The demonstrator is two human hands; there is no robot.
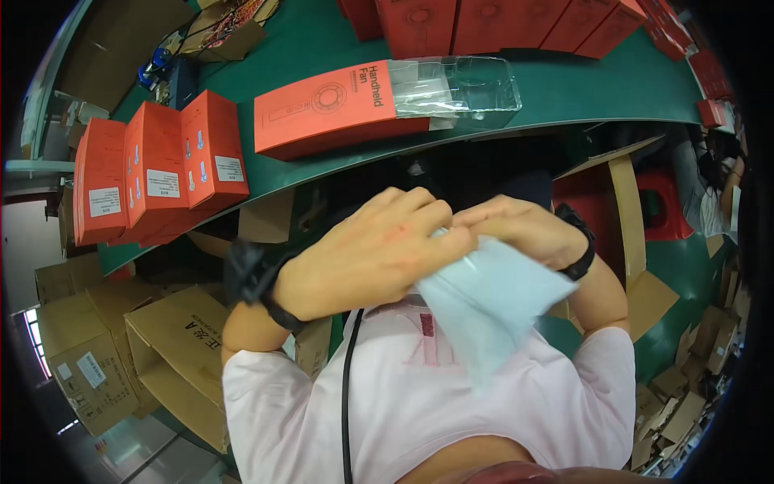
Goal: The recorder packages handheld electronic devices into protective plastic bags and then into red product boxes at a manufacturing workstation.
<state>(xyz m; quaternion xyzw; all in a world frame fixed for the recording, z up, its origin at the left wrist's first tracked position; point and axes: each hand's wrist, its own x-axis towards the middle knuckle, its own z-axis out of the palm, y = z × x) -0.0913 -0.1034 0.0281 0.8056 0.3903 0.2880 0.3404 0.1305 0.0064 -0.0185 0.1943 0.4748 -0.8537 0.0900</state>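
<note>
My two hands meet in front of my chest, at a pale bluish-white plastic bag point(492, 294). Curled fingers of my left hand point(371, 250) pinch the bag near its top. My right hand point(528, 230) is closed on the bag's upper edge from the other side, its fingertips partly hidden behind the left hand. The bag hangs down at a slant, somewhat blurred; I cannot make out what is inside it. Beyond my hands, an orange-red fan box point(322, 109) lies on the green table, with a clear plastic tray point(476, 93) sticking out of its right end.
Several orange-red boxes point(165, 161) stand at the table's left edge, and more point(492, 24) line its far side. An open carton point(234, 28) with cords sits at the far left. Cardboard boxes point(181, 347) are at my left; another open carton point(625, 210) and a red stool point(665, 206) are at right.
</note>
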